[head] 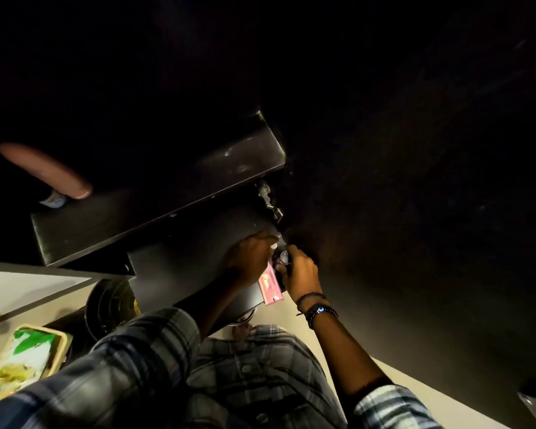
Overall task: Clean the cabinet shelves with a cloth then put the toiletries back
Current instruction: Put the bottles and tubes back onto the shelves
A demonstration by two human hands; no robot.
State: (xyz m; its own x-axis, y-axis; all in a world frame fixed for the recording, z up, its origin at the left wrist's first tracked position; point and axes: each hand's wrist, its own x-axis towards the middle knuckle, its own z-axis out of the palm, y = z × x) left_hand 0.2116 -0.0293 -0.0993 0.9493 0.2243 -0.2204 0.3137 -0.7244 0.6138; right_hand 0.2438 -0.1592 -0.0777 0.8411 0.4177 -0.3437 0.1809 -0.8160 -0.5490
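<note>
Cabinet [183, 267]: dark interior, with a hinge [270, 202] at the right end of the upper shelf [155, 212]. Below left stand a black bin [112, 305] and a tray [65, 340] with green and yellow contents. The left hand [251, 255] grasps the upper end of the pink box [270, 287], held in front of the lower shelf, under the hinge. The right hand [300, 270], with bracelets [319, 311] on its wrist, is curled round a small dark item [283, 255] — type not discernible — just beside the box.
</note>
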